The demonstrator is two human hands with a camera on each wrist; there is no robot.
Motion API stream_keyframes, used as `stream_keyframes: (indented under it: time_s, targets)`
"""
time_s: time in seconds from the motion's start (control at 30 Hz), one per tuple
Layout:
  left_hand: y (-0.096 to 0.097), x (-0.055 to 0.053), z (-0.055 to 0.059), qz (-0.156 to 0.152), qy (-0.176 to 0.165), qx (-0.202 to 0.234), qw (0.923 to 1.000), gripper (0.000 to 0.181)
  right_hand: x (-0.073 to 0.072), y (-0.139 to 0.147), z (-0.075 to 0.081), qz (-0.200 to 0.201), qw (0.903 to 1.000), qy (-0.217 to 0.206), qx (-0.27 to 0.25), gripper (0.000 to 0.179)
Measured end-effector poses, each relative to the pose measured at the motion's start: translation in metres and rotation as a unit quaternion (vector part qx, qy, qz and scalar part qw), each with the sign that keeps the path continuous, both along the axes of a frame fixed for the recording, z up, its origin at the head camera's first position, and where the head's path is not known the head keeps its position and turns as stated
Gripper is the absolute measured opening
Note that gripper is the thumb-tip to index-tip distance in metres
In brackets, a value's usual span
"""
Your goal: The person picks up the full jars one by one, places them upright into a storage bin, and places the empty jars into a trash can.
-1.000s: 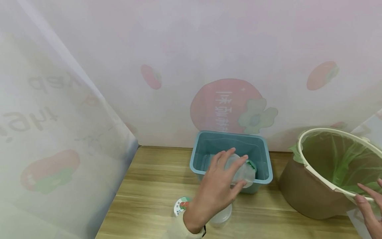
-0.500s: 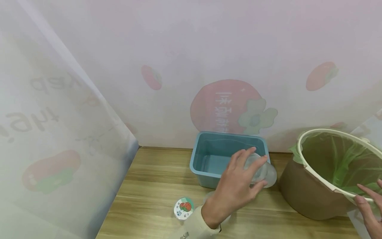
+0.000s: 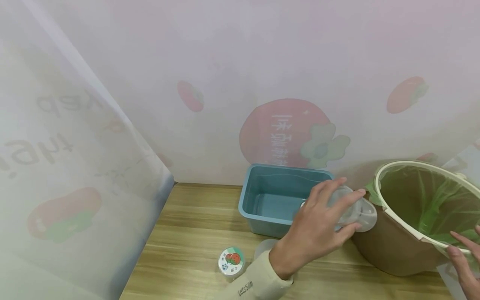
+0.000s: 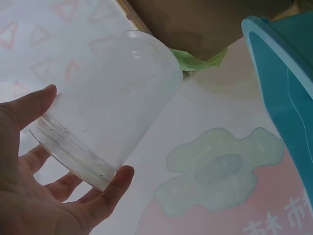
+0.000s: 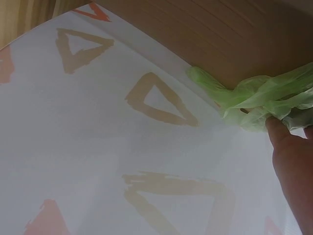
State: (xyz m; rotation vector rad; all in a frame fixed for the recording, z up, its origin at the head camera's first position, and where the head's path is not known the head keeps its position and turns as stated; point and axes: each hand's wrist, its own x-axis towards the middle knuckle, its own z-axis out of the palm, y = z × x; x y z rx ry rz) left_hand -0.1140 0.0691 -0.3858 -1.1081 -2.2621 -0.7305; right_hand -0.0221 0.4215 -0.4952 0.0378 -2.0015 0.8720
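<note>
In the head view my left hand (image 3: 318, 221) holds a clear plastic cup (image 3: 358, 212), tilted, between the blue basket (image 3: 262, 225) and the bin. The left wrist view shows my thumb and fingers gripping the cup (image 4: 117, 107) around its rimmed end. My right hand (image 3: 466, 258), partly cut off at the right edge, rests with fairly straight fingers on the bin's cream rim (image 3: 401, 227). Its fingertip meets the green bin liner (image 5: 254, 98) in the right wrist view. A small white edge (image 3: 302, 204) shows inside the basket beside my left hand.
A sealed cup with a tomato-print lid (image 3: 231, 260) stands on the wooden table (image 3: 187, 237). Near it a translucent round piece (image 3: 265, 247) is partly hidden by my left arm. The brown bin (image 3: 386, 246) stands on the right. A printed cloth wall (image 3: 210, 137) rises behind.
My left hand has carried the clear cup out of the blue basket, rightward toward the bin. The tomato-lid cup has come into fuller view. My right hand stays at the rim.
</note>
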Motion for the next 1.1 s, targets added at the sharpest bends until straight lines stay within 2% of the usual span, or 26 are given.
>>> stream_keyframes:
  time_s: [0.1,0.33,0.53,0.7,0.8,1.0,1.1]
  targets:
    - [0.007,-0.002,0.002,-0.007,0.01,-0.002,0.9999,0.067,0.0,0.0,0.0,-0.002,1.0,0.001,0.002,0.056]
    - [0.022,-0.003,0.004,0.001,0.066,-0.011,0.9977,0.064,-0.001,0.001,-0.002,-0.009,0.9999,0.0,0.005,0.055]
    - [0.038,-0.002,0.007,-0.001,0.075,0.006,0.9972,0.066,-0.002,0.001,-0.003,-0.008,0.9999,0.007,0.008,0.054]
    - [0.055,-0.002,0.01,0.001,0.101,0.017,0.9948,0.067,-0.002,0.0,-0.002,-0.016,0.9997,0.01,0.016,0.056]
    - [0.064,-0.002,0.01,0.007,0.118,0.014,0.9929,0.068,-0.003,-0.002,-0.002,-0.022,0.9993,0.015,0.025,0.06]
    - [0.077,-0.004,0.007,0.004,0.126,0.002,0.992,0.065,-0.005,-0.001,-0.001,-0.016,0.9988,0.021,0.041,0.071]
    - [0.083,-0.007,0.006,0.003,0.135,-0.001,0.9909,0.064,-0.006,-0.001,-0.001,-0.016,0.9988,0.022,0.042,0.071]
